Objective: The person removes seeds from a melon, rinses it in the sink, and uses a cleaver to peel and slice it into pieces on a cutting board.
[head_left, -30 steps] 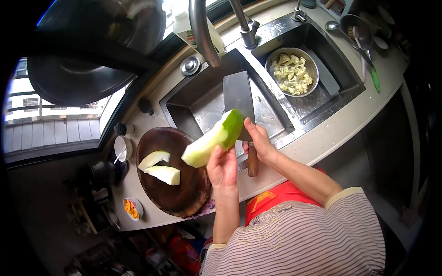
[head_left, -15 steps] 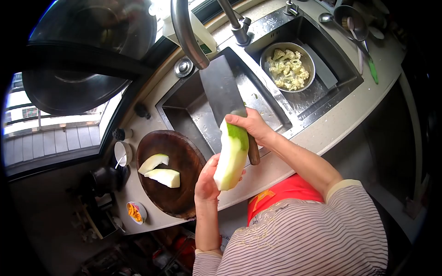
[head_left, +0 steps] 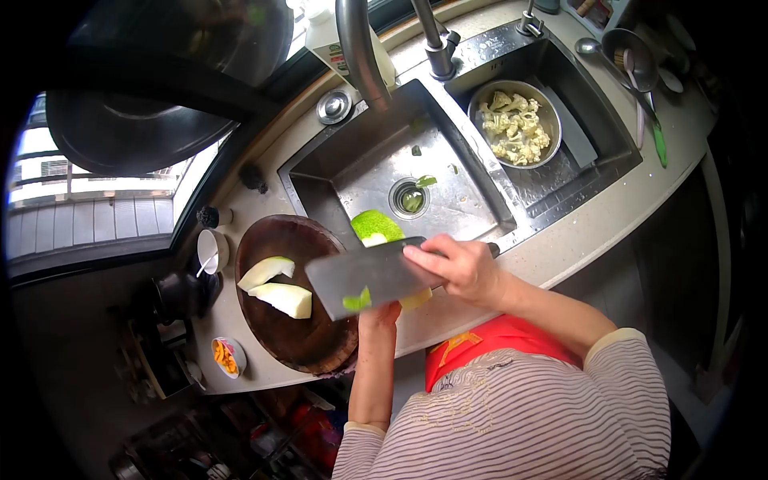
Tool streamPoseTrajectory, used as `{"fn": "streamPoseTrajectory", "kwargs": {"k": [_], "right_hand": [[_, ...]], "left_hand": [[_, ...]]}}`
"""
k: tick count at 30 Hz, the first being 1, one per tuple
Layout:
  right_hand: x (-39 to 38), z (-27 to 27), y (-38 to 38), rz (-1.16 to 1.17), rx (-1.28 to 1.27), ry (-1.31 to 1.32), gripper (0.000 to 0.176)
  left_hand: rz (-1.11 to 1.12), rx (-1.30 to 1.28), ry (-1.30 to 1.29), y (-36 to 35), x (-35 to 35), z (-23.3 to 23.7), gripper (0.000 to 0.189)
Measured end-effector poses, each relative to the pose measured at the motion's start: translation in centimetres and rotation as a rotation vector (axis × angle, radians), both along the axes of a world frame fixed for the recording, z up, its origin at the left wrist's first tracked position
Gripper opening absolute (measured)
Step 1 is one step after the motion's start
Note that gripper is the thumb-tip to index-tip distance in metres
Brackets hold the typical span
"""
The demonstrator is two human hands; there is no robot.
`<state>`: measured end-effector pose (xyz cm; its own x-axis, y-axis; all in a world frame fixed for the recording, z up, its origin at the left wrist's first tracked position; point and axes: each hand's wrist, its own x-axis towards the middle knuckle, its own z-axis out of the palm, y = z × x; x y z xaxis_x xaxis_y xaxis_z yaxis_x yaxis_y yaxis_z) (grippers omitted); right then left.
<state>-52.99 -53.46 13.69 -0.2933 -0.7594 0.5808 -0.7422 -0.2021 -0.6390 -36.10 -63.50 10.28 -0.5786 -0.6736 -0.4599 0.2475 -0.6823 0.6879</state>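
My right hand (head_left: 466, 272) grips a cleaver (head_left: 352, 272), its broad blade pointing left across the edge of the sink. A scrap of green peel (head_left: 358, 301) clings to the blade. Behind the blade, my left hand (head_left: 382, 314) is mostly hidden, holding a long piece of green-skinned melon (head_left: 378, 227). The melon's green end shows above the cleaver and a pale bit shows below it. To the left, two pale peeled melon slices (head_left: 282, 299) lie on a round wooden chopping board (head_left: 320, 344).
Peel scraps (head_left: 426, 182) lie around the drain of the left sink basin (head_left: 336, 184). A metal bowl of cauliflower (head_left: 518, 132) sits in the right basin. A faucet (head_left: 360, 56) arches over the sink. Small bowls (head_left: 229, 358) stand by the board; utensils (head_left: 640, 96) lie at right.
The cleaver has swung from pointing up over the sink to lying leftward in front of the melon. My right hand has moved lower, off the melon. Peel scraps now show in the basin.
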Motion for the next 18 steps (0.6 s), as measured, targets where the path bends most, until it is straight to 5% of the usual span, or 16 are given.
{"fn": "streamPoseTrajectory", "kwargs": {"k": [1, 4, 14, 18], "right_hand": [[0.3, -0.1, 0.2, 0.005, -0.010, 0.061, 0.032], [0.8, -0.3, 0.2, -0.017, -0.051, 0.145, 0.030], [0.7, -2.0, 0.1, -0.032, 0.024, 0.251, 0.032], [-1.7, -4.2, 0.2, -0.111, 0.243, 0.206, 0.034]], "left_hand": [[-0.047, -0.108, 0.038, -1.4, 2.6, -4.2, 0.048], [-0.013, -0.218, 0.141, -0.8, 3.1, -4.3, 0.045], [0.094, -0.129, 0.078, 2.0, 1.0, 0.8, 0.042], [0.007, -0.122, 0.055, 1.8, -0.2, 6.0, 0.065]]}}
